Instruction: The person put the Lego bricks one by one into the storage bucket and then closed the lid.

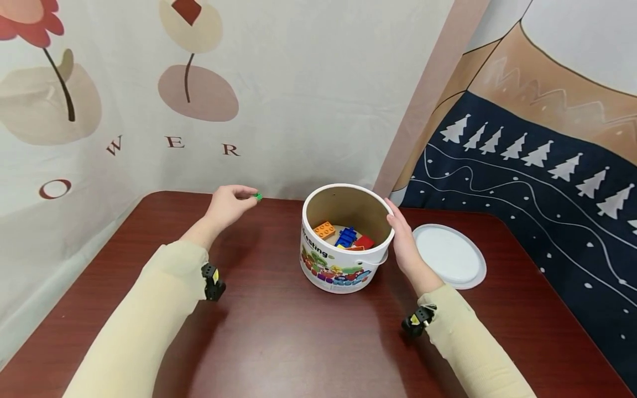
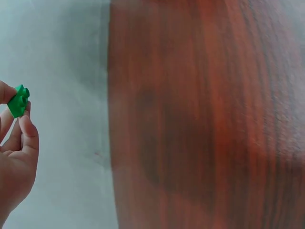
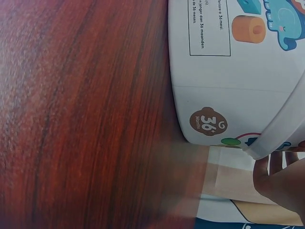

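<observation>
My left hand (image 1: 226,207) pinches a small green toy brick (image 2: 19,101) between thumb and fingers, above the table's far left part. The brick's studs show in the left wrist view. A white toy bucket (image 1: 338,271) with printed pictures stands upright, without its lid, to the right of that hand. Inside lie an orange brick (image 1: 324,230), a blue piece (image 1: 346,237) and a red brick (image 1: 365,242). My right hand (image 1: 404,243) rests against the bucket's right side, its fingertips right at the rim. In the right wrist view its fingers touch the wall by the white handle (image 3: 281,124).
A round white lid (image 1: 450,257) lies on the dark red wooden table (image 1: 298,342), right of the bucket. Behind the table hangs a pale printed cloth (image 1: 298,110), with a dark blue tree-patterned cloth (image 1: 537,210) at the right.
</observation>
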The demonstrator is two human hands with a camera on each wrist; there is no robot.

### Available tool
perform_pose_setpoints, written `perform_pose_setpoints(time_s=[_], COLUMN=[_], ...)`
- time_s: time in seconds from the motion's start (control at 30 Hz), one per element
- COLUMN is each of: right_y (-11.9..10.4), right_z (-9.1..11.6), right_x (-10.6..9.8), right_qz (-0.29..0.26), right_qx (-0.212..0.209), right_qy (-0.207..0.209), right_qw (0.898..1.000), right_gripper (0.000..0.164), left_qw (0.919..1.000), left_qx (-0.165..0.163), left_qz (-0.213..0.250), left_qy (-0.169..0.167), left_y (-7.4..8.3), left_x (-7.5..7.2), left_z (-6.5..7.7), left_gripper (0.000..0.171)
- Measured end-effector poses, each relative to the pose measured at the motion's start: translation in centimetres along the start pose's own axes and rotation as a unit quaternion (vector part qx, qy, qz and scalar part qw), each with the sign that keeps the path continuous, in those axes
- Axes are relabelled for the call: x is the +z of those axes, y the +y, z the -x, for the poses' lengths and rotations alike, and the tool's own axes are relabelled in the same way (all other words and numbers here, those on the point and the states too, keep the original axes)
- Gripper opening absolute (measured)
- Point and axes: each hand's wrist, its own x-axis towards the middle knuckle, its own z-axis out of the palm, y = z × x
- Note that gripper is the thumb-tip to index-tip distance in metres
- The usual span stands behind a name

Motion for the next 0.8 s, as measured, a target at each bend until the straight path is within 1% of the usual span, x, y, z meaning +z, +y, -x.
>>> perform_pose_setpoints(time_s=[0.2,0.33,0.57,0.8], right_y=[-0.1,-0.1,-0.1,-0.1], right_z=[0.1,0.1,0.1,0.1], right_x=[0.0,0.0,0.0,0.0], right_qz=[0.002,0.005,0.009,0.006], right_qx=[0.002,0.002,0.001,0.003], right_qy=[0.001,0.002,0.003,-0.001], right_qw=[1.0,1.0,1.0,1.0], right_gripper=[0.05,0.05,0.05,0.05], left_qw=[0.9995,0.9988,0.9965,0.9932], left_qx=[0.026,0.04,0.069,0.093], left_qz=[0.012,0.013,0.029,0.041], left_qy=[-0.014,-0.025,-0.039,-0.057], left_y=[1.8,3.4,6.3,8.9], left_x=[-0.2,-0.1,0.8,1.9], left_z=[-0.3,-0.4,-0.4,0.3], left_gripper=[0.036,0.037,0.032,0.031])
